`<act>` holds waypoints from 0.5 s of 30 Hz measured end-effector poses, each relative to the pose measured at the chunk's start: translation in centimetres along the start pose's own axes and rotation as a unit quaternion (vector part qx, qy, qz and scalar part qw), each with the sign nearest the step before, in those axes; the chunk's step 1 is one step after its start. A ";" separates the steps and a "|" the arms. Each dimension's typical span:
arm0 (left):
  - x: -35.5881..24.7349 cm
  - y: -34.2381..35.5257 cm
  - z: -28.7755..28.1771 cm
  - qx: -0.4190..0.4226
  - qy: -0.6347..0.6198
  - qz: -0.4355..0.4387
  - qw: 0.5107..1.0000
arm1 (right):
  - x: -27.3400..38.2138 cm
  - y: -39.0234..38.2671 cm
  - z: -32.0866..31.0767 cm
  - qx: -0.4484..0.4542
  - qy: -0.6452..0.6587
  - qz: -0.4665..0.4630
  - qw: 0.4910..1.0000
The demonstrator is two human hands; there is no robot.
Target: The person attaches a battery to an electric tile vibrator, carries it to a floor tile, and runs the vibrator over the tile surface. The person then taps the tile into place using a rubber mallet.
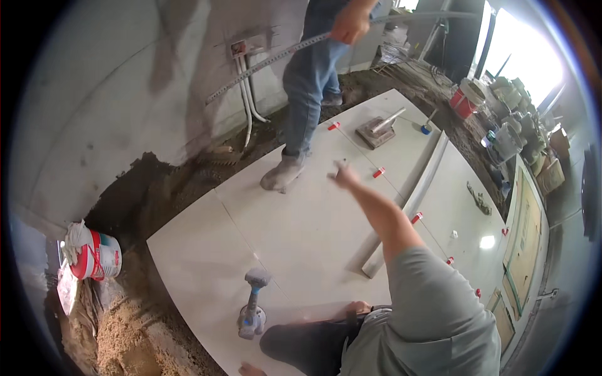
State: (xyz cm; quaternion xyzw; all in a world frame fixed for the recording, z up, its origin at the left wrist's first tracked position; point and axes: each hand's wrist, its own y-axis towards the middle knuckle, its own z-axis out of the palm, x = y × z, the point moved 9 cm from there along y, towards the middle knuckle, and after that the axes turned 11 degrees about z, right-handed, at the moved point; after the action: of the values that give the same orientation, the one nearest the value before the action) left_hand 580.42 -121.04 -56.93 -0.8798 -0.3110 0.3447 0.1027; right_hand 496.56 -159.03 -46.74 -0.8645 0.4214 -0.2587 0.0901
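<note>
My right arm in a grey sleeve reaches over the large pale floor tiles (301, 219). My right hand (343, 175) is open above them, fingers apart, with nothing seen in it. Of my left hand I cannot be sure: bare skin shows at the lower edge and beside my dark-trousered thigh. Left of my knee stands a grey hand-held tool with a round base (252, 307). A long metal straightedge (411, 200) lies on the tiles, passing behind my arm. Across from me, a co-worker in jeans stands on the tiles, a long marked measuring strip (269, 61) in one hand.
Red tile clips (379, 172) stand along the joints. A flat trowel (376, 130) and a blue-ended tool (427, 129) lie farther off. Buckets (465, 100) and bags line the far right. Left are a red-and-white bucket (103, 255), sand (128, 332) and a wall (119, 88).
</note>
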 end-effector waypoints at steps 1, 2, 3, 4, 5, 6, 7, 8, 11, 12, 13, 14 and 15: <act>-1.1 -1.6 0.4 -0.006 0.030 0.009 0.999 | -1.3 2.8 -6.9 -0.068 -0.099 0.040 0.992; -2.0 -3.3 1.4 -0.008 0.048 0.014 0.999 | -1.4 4.1 -12.7 -0.158 -0.144 -0.021 0.977; -2.4 -4.5 1.9 -0.007 0.056 0.015 0.998 | -0.7 5.1 -15.6 -0.142 -0.161 -0.048 0.976; -2.6 -5.9 2.3 -0.008 0.063 0.009 0.998 | 0.7 5.4 -17.4 -0.121 -0.177 -0.082 0.973; -2.4 -7.1 1.9 -0.017 0.073 -0.003 0.997 | 2.7 4.5 -17.3 -0.114 -0.172 -0.094 0.974; -2.1 -8.3 1.6 -0.023 0.079 -0.014 0.997 | 4.3 3.6 -16.5 -0.069 -0.179 -0.087 0.978; -2.1 -9.1 1.6 -0.023 0.085 -0.019 0.996 | 5.5 3.2 -15.8 -0.029 -0.189 -0.078 0.978; -2.3 -9.6 2.0 -0.021 0.084 -0.021 0.996 | 5.6 3.5 -16.0 -0.028 -0.189 -0.087 0.978; -1.0 -11.9 0.7 -0.036 0.090 -0.048 0.994 | 6.3 4.6 -12.8 -0.002 -0.143 -0.159 0.977; -1.3 -12.2 1.9 -0.025 0.083 -0.047 0.995 | 4.7 4.9 -14.7 -0.067 -0.169 -0.138 0.974; -1.6 -12.2 2.6 -0.016 0.077 -0.046 0.996 | 1.3 8.7 -13.7 -0.088 -0.183 -0.174 0.964; -0.5 -13.5 0.9 -0.034 0.091 -0.067 0.993 | 2.0 8.2 -8.1 -0.065 -0.266 -0.167 0.947; -0.9 -13.8 2.0 -0.025 0.079 -0.072 0.994 | -0.6 10.5 -5.4 0.055 -0.231 -0.101 0.966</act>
State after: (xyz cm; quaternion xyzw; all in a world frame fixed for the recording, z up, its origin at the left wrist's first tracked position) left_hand 572.02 -110.76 -52.45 -0.8819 -0.3728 0.2581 0.1292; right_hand 486.23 -164.83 -46.29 -0.9327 0.2844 -0.0830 0.2060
